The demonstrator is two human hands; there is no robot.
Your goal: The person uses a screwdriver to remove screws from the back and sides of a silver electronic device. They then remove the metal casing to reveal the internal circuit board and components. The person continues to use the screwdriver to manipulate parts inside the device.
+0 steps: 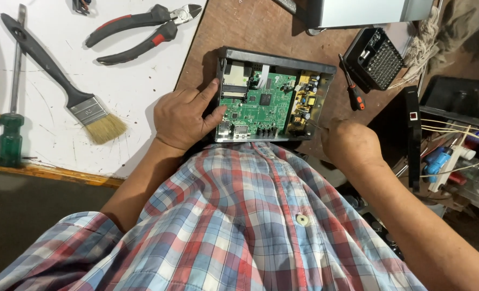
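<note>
An opened black metal box (274, 56) lies on the brown table, with a green circuit board (258, 105) inside and a yellow power board (304, 102) at its right. My left hand (183, 118) grips the box's left side, thumb resting on the green board. My right hand (350, 143) is closed around a thin metal tool (314, 125) whose tip reaches the yellow board's lower edge.
A small red-and-black screwdriver (351, 89) and a black case of bits (373, 56) lie right of the box. On the white sheet at left are a paintbrush (67, 86), black-and-red pliers (142, 29) and a green-handled screwdriver (11, 102). Wires and clutter crowd the right edge.
</note>
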